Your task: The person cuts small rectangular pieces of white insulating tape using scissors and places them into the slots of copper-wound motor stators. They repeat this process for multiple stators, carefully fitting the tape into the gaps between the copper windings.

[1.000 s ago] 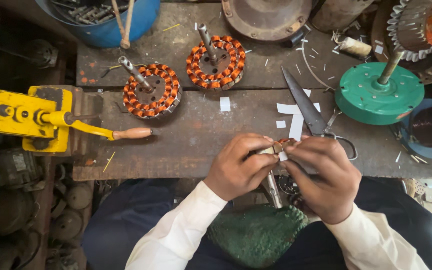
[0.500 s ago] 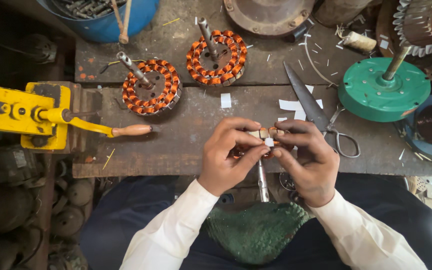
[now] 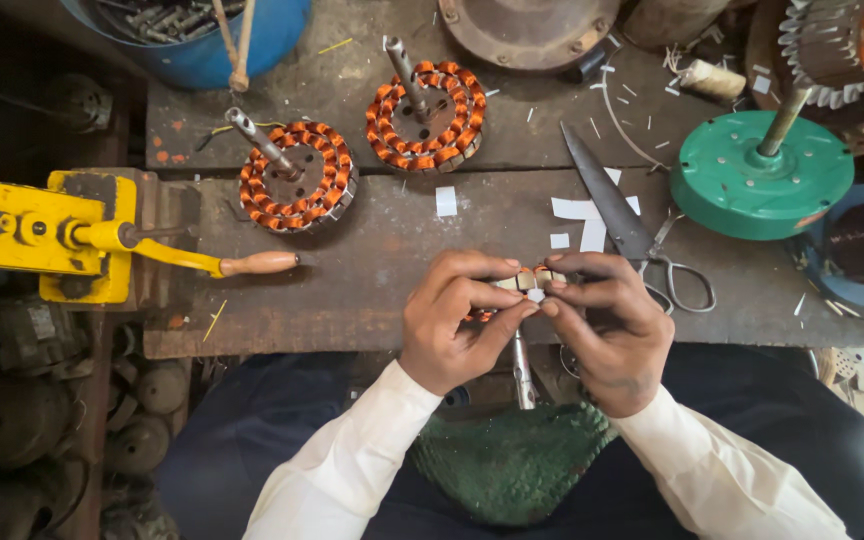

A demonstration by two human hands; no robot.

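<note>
Pinching a copper-wound stator together, both hands hover over a scarred workbench — scissors alongside.

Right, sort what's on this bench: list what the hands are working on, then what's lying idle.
In hand: left hand and right hand pinching the small copper-wound stator with steel shaft.

Idle: two orange-wound stators, steel scissors, green round housing, yellow vise, white paper strips.
</note>
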